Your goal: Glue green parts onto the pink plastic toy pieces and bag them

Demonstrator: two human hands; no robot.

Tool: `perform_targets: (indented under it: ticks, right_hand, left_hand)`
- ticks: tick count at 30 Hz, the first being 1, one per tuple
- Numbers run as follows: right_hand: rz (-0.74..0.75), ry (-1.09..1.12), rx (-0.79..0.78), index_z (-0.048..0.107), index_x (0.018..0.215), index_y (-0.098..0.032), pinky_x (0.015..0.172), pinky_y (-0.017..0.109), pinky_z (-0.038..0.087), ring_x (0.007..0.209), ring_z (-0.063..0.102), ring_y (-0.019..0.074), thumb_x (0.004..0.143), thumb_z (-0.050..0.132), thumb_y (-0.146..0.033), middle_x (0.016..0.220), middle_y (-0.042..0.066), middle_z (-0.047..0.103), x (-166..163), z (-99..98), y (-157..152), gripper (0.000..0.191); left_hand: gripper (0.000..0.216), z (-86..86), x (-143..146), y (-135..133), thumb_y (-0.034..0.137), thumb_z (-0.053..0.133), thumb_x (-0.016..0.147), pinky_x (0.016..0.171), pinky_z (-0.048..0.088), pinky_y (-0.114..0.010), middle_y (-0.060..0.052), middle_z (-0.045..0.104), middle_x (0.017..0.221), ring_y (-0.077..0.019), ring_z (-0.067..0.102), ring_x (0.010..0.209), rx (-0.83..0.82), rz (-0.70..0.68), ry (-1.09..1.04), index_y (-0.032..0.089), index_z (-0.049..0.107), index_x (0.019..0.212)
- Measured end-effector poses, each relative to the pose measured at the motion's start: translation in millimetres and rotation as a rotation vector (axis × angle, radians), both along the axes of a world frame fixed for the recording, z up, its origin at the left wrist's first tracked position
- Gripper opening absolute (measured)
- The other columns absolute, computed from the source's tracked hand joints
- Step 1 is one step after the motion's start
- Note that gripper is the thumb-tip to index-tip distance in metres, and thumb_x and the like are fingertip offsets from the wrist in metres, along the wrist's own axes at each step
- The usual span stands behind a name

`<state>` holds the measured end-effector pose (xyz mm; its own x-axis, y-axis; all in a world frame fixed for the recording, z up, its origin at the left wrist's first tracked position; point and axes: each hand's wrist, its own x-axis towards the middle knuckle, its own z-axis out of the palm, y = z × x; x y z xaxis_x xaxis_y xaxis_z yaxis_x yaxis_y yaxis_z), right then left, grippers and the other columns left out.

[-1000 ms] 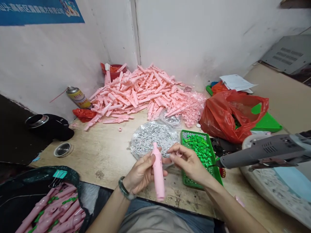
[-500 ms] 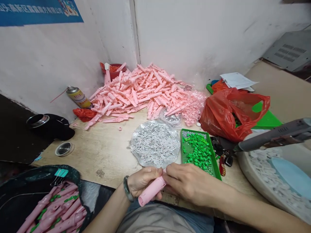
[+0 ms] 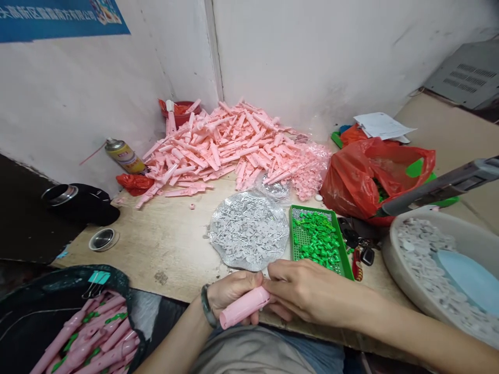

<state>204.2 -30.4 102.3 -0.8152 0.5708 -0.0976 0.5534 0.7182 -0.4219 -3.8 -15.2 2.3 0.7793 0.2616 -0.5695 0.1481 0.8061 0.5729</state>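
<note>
Chinese characters (image 3: 47, 14) on blue wall banner (image 3: 66, 26)

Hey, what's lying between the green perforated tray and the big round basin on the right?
The head view shows a bunch of keys with a black fob and a small red item on the tabletop between the green perforated tray and the basin.

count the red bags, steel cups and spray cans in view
red plastic bags: 2
steel cups: 2
spray cans: 1
total: 5
</note>
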Motion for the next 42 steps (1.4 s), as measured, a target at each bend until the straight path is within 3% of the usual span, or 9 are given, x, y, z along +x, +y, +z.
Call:
perform_targets:
  ticks: [6, 10, 18, 22, 26, 30, 34, 36, 42]
  right_hand:
    - [0.050, -0.015, 0.004, 0.064, 0.084, -0.015, 0.054, 0.028, 0.029, 0.063, 0.048, 0.0117, 0.096, 0.056, -0.021, 0.080, 0.002, 0.059, -0.3, -4.1, -1.4, 0.016]
    - [0.010, 0.026, 0.185, 0.062, 0.087, -0.014, 0.053, 0.031, 0.027, 0.067, 0.050, 0.0147, 0.100, 0.050, -0.029, 0.081, 0.005, 0.060, -5.6, -18.4, -10.6, 0.023]
    - [0.032, 0.137, 0.411, 0.061, 0.083, -0.012, 0.047, 0.031, 0.025, 0.065, 0.048, 0.0173, 0.100, 0.043, -0.024, 0.075, 0.007, 0.055, -4.8, -33.8, -8.1, 0.028]
    - [-0.090, 0.316, 0.204, 0.063, 0.103, -0.013, 0.058, 0.027, 0.040, 0.074, 0.054, 0.0163, 0.101, 0.041, -0.019, 0.084, 0.007, 0.057, 4.3, -30.0, -4.8, 0.023]
    - [-0.568, 0.549, -0.226, 0.057, 0.112, -0.019, 0.062, 0.026, 0.042, 0.069, 0.051, 0.0136, 0.096, 0.054, -0.033, 0.081, 0.000, 0.054, 6.5, -35.0, -12.5, 0.022]
    - [-0.796, 0.659, -0.570, 0.059, 0.106, -0.021, 0.057, 0.023, 0.039, 0.064, 0.046, 0.0118, 0.090, 0.061, -0.048, 0.081, -0.001, 0.053, -5.7, -51.7, -25.2, 0.032]
    - [-0.904, 1.057, -0.925, 0.063, 0.104, -0.019, 0.047, 0.022, 0.038, 0.058, 0.042, 0.0112, 0.091, 0.052, -0.055, 0.077, -0.001, 0.049, -19.1, -68.5, -26.5, 0.040]
    - [-0.966, 1.189, -0.929, 0.067, 0.103, -0.017, 0.050, 0.023, 0.042, 0.057, 0.045, 0.0115, 0.086, 0.059, -0.053, 0.072, -0.001, 0.050, -22.0, -75.7, -21.9, 0.040]
    - [-1.231, 1.330, -0.559, 0.072, 0.103, -0.017, 0.059, 0.027, 0.055, 0.066, 0.063, 0.0151, 0.070, 0.081, -0.046, 0.090, 0.007, 0.072, -23.7, -94.5, -8.5, 0.045]
  left_hand:
    - [0.073, 3.5, 4.6, -2.4, 0.081, 0.072, 0.052, 0.029, 0.034, -0.018, -0.006, 0.062, 0.045, -0.0115, 0.050, 0.032, -0.026, -0.067, 0.012, 0.010, 0.071, 0.070]
    - [0.074, -2.3, 5.2, -5.4, 0.085, 0.070, 0.047, 0.026, 0.032, -0.018, -0.005, 0.058, 0.041, -0.0112, 0.048, 0.029, -0.016, -0.002, 0.084, 0.012, 0.064, 0.054]
    - [0.054, 2.7, 3.1, -3.2, 0.062, 0.075, 0.070, 0.030, 0.039, -0.017, -0.007, 0.064, 0.049, -0.0119, 0.054, 0.034, -0.174, 0.106, -0.061, 0.009, 0.067, 0.068]
    - [0.039, 11.3, -1.8, 0.4, 0.042, 0.078, 0.076, 0.045, 0.056, -0.024, -0.009, 0.071, 0.071, -0.0201, 0.070, 0.055, -0.237, 0.224, -0.233, 0.008, 0.065, 0.091]
    - [0.039, 23.6, 1.7, 2.8, 0.020, 0.077, 0.078, 0.064, 0.063, -0.032, -0.003, 0.070, 0.094, -0.0250, 0.075, 0.079, -0.071, 0.607, -0.218, 0.020, 0.052, 0.107]
    - [0.046, 35.9, 11.0, 4.9, 0.021, 0.078, 0.077, 0.069, 0.063, -0.038, -0.001, 0.068, 0.097, -0.0264, 0.074, 0.084, 0.161, 0.816, -0.170, 0.024, 0.045, 0.109]
    - [0.048, 40.7, 20.5, 7.4, 0.024, 0.079, 0.076, 0.073, 0.062, -0.035, 0.001, 0.065, 0.098, -0.0222, 0.073, 0.088, 0.322, 1.020, -0.122, 0.027, 0.045, 0.110]
    - [0.048, 39.7, 24.7, 7.9, 0.026, 0.079, 0.076, 0.076, 0.062, -0.034, 0.002, 0.063, 0.099, -0.0210, 0.072, 0.089, 0.365, 1.108, -0.103, 0.027, 0.044, 0.109]
    - [0.045, 35.1, 32.9, 5.2, 0.028, 0.078, 0.077, 0.082, 0.060, -0.039, 0.002, 0.062, 0.101, -0.0208, 0.071, 0.093, 0.366, 1.198, -0.085, 0.028, 0.044, 0.105]
